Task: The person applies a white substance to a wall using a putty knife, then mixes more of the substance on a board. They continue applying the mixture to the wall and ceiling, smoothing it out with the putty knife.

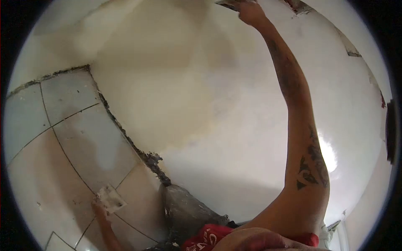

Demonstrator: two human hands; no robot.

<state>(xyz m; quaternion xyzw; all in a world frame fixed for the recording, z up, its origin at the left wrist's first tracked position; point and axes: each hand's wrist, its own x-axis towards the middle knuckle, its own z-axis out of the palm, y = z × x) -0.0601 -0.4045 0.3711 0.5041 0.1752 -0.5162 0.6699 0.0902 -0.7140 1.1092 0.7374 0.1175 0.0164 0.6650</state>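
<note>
My right hand is raised at the top of the view, closed around a flat, dark-edged tool against the pale wall. The tool is partly cut off by the frame edge. At the lower left, my left hand grips a whitish, smeared rectangular plate in front of the tiles. Its fingers are mostly hidden by the plate. Damp-looking, yellowish coating covers the upper left part of the wall, with a whiter area to the right.
Large light tiles with dark joints lie at the left, bordered by a rough, dark broken edge. A grey, dusty surface is at the bottom centre. Chipped patches show at the upper right.
</note>
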